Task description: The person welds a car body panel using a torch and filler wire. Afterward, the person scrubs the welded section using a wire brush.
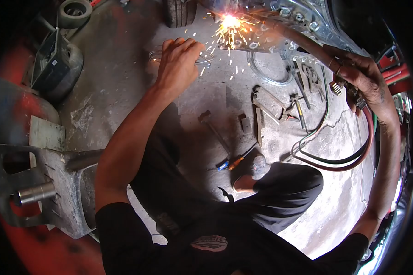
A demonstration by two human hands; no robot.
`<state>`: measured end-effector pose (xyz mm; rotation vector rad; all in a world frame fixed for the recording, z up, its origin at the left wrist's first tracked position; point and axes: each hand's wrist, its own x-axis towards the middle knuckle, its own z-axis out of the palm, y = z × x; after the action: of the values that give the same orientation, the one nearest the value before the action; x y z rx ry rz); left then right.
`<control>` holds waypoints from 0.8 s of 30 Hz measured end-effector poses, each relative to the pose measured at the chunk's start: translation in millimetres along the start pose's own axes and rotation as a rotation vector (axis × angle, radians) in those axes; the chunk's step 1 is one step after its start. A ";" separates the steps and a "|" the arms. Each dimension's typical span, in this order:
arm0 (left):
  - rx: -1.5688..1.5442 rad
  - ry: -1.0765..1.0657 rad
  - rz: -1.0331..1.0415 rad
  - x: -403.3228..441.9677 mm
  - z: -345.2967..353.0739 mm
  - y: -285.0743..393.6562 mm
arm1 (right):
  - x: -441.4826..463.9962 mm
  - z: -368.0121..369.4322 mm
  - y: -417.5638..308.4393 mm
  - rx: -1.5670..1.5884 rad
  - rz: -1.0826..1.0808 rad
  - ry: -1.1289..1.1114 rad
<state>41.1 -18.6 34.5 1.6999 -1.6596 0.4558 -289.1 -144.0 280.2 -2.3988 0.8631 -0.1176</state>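
Observation:
My left hand [180,58] is closed around a coil of thin wire [205,59] at the upper middle, left of a bright flame with sparks. On the right, my right hand [360,82] grips the handle of a gas torch [303,42], whose tube reaches up and left to the glow. The flame and sparks [231,23] play on the edge of a perforated metal panel [266,42]. Glare hides the torch tip and the exact contact spot. Red and green hoses [348,166] run down from the torch handle and loop over the floor.
On the concrete floor lie a hammer [215,133], a screwdriver [236,163], pliers, a C-shaped clamp and a larger wire coil [273,75]. A tire [180,13] stands at the top. At left are a black box [52,59] and a worn grey stool [69,183].

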 end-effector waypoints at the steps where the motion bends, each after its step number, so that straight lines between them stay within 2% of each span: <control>1: 0.003 0.003 0.001 0.1 -0.1 0.4 | 0.1 -0.5 1.4 -0.001 -0.002 0.002; 24: 0.026 -0.028 -0.010 0.8 1.0 -1.0 | 0.5 3.8 6.3 0.025 -0.058 0.027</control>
<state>41.9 -20.0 34.1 1.7399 -1.6709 0.4522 -291.2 -146.4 273.5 -2.4046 0.7998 -0.1833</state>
